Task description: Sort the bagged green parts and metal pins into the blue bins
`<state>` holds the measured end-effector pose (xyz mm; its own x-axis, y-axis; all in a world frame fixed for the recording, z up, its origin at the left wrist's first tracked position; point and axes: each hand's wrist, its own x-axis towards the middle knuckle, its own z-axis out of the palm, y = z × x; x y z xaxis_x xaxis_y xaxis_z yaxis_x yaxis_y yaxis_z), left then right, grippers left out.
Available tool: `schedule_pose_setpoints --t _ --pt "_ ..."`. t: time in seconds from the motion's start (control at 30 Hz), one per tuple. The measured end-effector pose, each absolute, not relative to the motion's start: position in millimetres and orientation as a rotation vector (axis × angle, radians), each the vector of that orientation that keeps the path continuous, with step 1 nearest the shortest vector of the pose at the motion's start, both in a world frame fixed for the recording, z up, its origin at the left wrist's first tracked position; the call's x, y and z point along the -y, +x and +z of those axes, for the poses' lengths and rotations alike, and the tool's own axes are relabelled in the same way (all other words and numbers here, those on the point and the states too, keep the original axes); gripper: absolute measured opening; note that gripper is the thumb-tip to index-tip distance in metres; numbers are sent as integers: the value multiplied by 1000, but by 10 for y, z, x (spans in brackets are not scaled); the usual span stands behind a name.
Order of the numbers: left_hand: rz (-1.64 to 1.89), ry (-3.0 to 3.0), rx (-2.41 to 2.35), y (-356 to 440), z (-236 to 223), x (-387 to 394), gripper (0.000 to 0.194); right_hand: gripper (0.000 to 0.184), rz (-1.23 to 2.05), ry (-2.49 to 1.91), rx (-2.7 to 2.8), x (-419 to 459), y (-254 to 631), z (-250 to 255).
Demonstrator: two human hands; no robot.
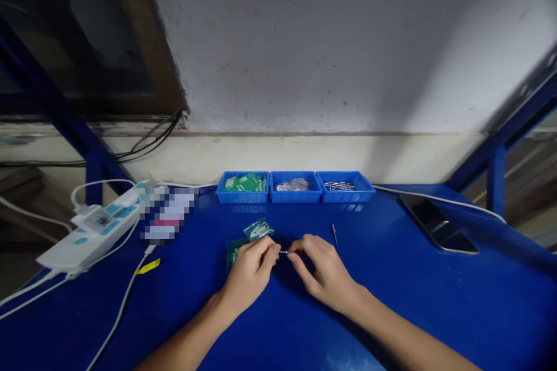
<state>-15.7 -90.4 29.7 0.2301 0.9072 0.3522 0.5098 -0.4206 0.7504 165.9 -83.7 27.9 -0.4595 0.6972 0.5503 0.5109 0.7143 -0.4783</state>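
A slim metal fastener (pixel 283 252) spans the gap between my hands, too small to tell its exact kind. My left hand (pixel 251 266) pinches one end between thumb and forefinger. The fingertips of my right hand (pixel 324 269) close on the other end. Another slim metal fastener (pixel 333 234) lies on the blue table just beyond my right hand. Past my left hand rests a small clear bag (pixel 258 229) with pale pieces and green print. A second green packet (pixel 232 250) is partly hidden behind that hand.
Along the wall stand three blue bins: one with green packets (pixel 246 182), one with clear plastic bags (pixel 293 185), one with metal fasteners (pixel 340 186). A power strip (pixel 93 232), a blurred-out phone (pixel 170 217) and cables occupy the left. A dark phone (pixel 437 223) lies right.
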Motion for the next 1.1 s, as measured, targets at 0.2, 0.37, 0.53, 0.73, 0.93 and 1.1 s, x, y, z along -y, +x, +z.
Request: schedule_pose_setpoints --t 0.2,0.37,0.53,0.73,0.93,1.1 --pt "1064 1973 -1249 -163 322 937 16 12 270 -955 2135 829 1660 276" --pt "1045 2049 -1230 -155 314 938 15 16 275 -977 2117 828 1656 293" --pt "1051 2058 -1282 -168 296 905 20 15 350 -963 2106 845 1662 287" --pt "1040 2045 -1313 -172 281 888 28 6 355 -898 2154 841 1663 280" --pt "1020 2036 -1287 -164 319 914 22 12 332 -913 2128 826 1664 289" --pt "968 2049 -1204 -159 318 936 15 17 323 -949 2086 810 1660 269"
